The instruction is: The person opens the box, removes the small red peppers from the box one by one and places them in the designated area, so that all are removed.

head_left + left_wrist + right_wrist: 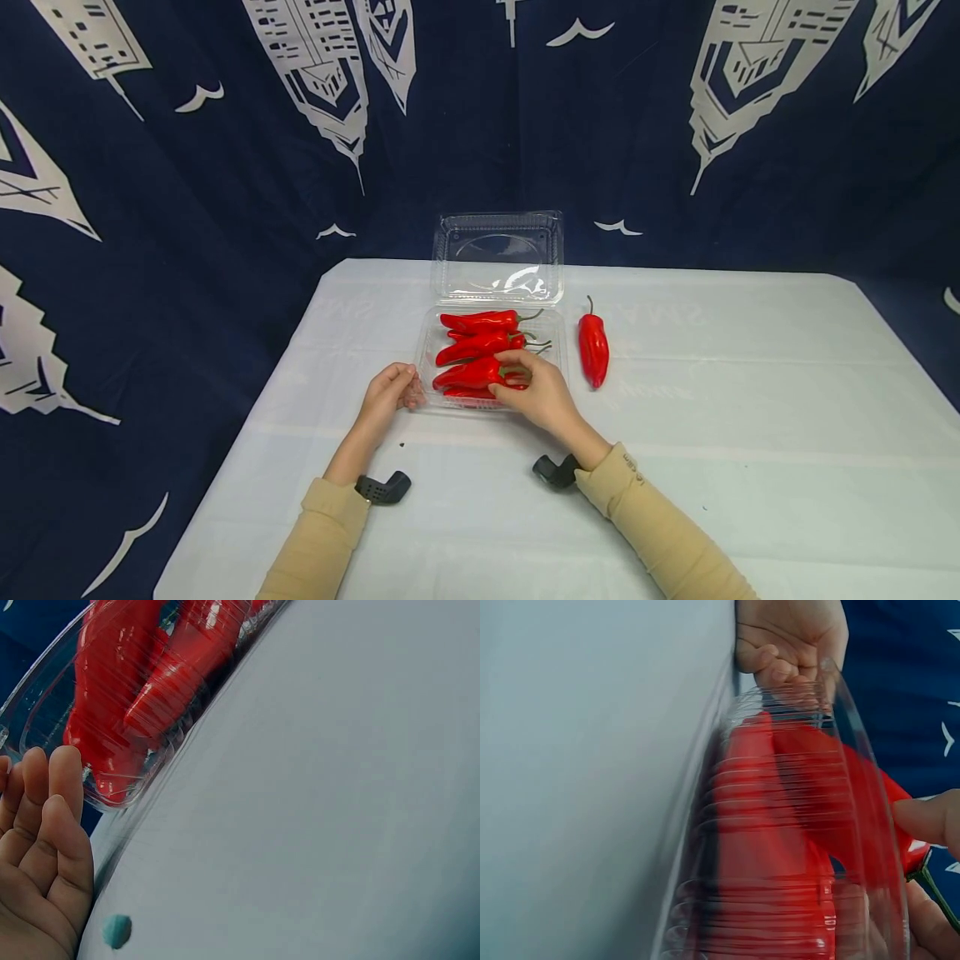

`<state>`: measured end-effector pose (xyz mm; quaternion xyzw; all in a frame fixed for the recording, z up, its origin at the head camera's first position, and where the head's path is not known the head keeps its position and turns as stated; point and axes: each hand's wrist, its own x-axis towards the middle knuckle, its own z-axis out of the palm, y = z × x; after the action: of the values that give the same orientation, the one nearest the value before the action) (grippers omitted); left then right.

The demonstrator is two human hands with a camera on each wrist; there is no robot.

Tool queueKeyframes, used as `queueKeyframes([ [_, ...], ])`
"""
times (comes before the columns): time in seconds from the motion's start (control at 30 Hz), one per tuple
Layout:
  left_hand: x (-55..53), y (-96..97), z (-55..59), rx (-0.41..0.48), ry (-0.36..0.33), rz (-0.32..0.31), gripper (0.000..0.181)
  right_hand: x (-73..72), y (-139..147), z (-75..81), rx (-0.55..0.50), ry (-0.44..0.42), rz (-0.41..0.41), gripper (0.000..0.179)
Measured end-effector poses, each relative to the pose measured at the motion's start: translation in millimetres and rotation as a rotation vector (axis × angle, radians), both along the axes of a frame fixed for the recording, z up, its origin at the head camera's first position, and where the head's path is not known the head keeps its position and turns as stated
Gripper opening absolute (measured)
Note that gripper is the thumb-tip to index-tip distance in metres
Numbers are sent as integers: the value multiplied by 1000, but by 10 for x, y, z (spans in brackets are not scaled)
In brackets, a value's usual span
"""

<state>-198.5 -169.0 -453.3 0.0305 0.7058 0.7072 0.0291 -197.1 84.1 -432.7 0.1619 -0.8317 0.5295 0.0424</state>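
Observation:
A clear plastic clamshell container (425,342) lies on the table with several red peppers (480,346) in its base, stems to the right. Over its front part, my right hand (542,398) pinches a red pepper (467,375) near the green stem; in the right wrist view the thumb lies on this pepper (881,802). My left hand (390,393) is at the container's left side. In the left wrist view its loosely bent fingers (66,776) touch the clear wall; the thumb is hard to make out there. One more red pepper (593,350) lies outside, right of the container.
The container's lid (497,287) stands raised at the back. A white cloth covers the table (735,400), with a dark blue patterned curtain (525,125) behind it. A small dark speck (402,445) lies in front of the left hand.

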Motion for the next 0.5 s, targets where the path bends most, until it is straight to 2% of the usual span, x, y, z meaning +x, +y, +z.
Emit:
queueKeyframes([
  [0.17,-2,-1,-4,2,1,1,16,-13,18,33,-94,-78,9,39],
  [0.27,-2,-1,-3,4,0,3,16,-15,39,53,-126,-95,8,40],
  [0.5,-3,1,-1,6,-4,4,16,-22,114,141,-130,-128,-18,41],
])
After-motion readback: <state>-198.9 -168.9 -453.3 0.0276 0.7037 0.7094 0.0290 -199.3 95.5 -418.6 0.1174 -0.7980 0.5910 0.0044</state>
